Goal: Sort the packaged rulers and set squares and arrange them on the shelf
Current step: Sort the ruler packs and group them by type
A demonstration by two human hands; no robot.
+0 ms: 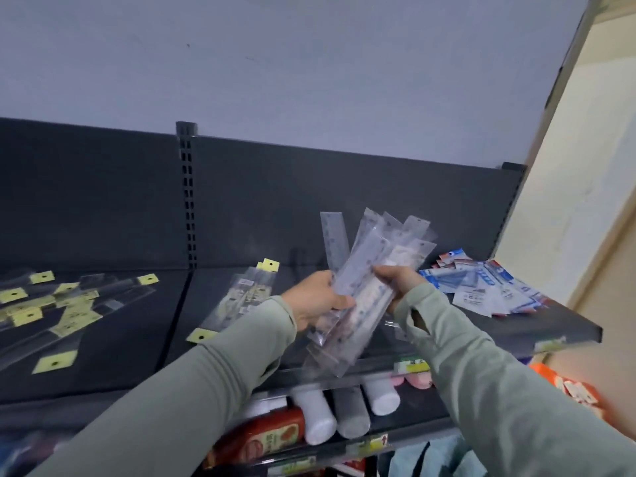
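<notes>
A fanned bundle of clear-packaged rulers (364,270) is held upright above the dark grey shelf (144,325). My left hand (318,297) grips the bundle from the left and my right hand (401,282) grips it from the right. On the shelf to the left lie scattered packaged rulers with yellow header tags (58,311). A small stack of the same yellow-tagged packs (242,297) lies just left of my left hand. Blue and white packaged set squares (481,287) are piled at the shelf's right end.
A slotted upright post (187,194) divides the shelf's back panel. Below the shelf sit white and grey bottles (347,411) and a red bottle (272,435). A cream wall (578,187) closes off the right side. The shelf's front edge carries price labels (413,364).
</notes>
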